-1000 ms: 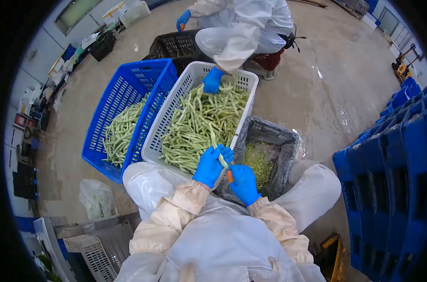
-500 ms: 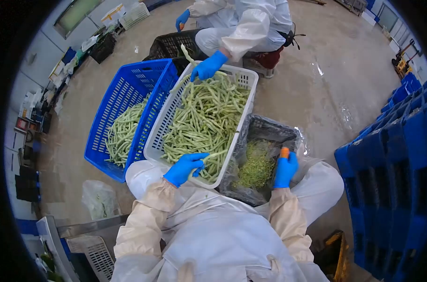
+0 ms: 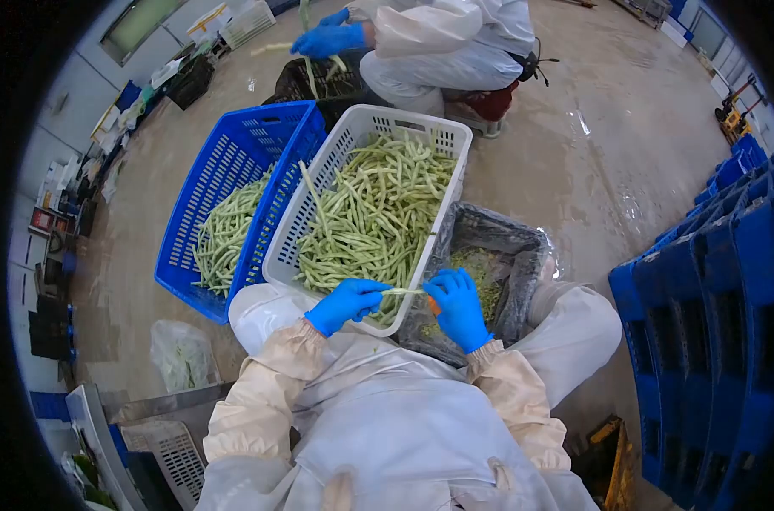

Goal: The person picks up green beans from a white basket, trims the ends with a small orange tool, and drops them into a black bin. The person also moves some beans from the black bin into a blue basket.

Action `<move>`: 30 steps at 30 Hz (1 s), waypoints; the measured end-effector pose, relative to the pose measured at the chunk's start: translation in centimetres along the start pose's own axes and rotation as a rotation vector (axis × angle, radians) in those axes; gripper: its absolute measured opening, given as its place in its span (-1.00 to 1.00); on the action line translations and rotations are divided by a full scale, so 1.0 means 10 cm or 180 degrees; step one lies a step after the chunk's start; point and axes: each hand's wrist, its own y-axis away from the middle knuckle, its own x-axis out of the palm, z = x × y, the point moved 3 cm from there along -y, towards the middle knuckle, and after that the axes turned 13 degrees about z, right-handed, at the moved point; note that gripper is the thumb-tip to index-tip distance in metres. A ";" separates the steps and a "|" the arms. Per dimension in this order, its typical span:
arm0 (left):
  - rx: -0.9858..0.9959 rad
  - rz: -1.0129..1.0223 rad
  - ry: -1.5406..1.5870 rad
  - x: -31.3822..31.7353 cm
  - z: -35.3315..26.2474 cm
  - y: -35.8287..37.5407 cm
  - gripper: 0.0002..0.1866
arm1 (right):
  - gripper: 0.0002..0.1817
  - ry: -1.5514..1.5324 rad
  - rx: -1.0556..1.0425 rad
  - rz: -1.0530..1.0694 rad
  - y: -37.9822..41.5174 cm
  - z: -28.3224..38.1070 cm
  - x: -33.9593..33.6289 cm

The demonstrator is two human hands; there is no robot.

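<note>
My left hand (image 3: 349,305), in a blue glove, is closed around one end of a pale green bean (image 3: 402,291). The bean's other end reaches the fingers of my right hand (image 3: 458,308), also gloved in blue and closed on it. A small orange piece (image 3: 435,306) shows at my right thumb; whether it is worn or held I cannot make out. Beneath the bean stands a white slatted crate (image 3: 282,247) heaped with green beans (image 3: 370,213). Below my right hand sits a bin lined with dark plastic (image 3: 515,249), holding green trimmings (image 3: 489,294).
A blue crate (image 3: 187,204) with more beans adjoins the white one on the left. Across from me a seated co-worker's gloved hands (image 3: 327,39) hold beans over a black crate (image 3: 295,83). Blue pallets (image 3: 702,315) are stacked at right; a clear bag (image 3: 181,353) lies left.
My right hand has moved left and up from the bin's edge to the bean. The co-worker's hand has left the white crate and now holds beans above the black crate.
</note>
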 end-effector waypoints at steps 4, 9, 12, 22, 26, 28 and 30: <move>0.0008 -0.0196 -0.0227 -0.01 0.00 0.01 -0.69 | -0.67 0.0058 -0.0101 0.0164 -0.01 0.00 0.13; 0.1158 -0.0813 -0.2145 -0.13 0.42 -0.24 -0.79 | -0.79 -0.0295 0.0183 0.0170 -0.02 0.05 0.22; 0.1773 -0.1253 -0.2301 0.04 0.56 -0.36 -0.85 | -0.88 -0.1576 0.0474 -0.0945 0.01 -0.04 0.33; 0.2223 -0.0877 0.2760 -0.87 0.50 -0.25 -0.74 | -0.82 -0.3371 0.1427 -0.0271 0.12 -0.30 0.85; 0.2492 -0.2867 0.1963 -1.97 -0.24 0.94 -0.78 | -0.82 -0.2432 0.2627 -0.0337 0.30 -0.78 0.74; 0.1608 -0.4468 -0.0850 -2.78 -0.06 1.28 -0.76 | -0.84 -0.1715 0.2366 -0.0817 0.33 -0.85 0.77; 0.1529 -0.4420 -0.1658 -3.15 0.09 0.94 -0.76 | -0.86 -0.0987 0.2079 -0.1266 0.27 -0.84 0.72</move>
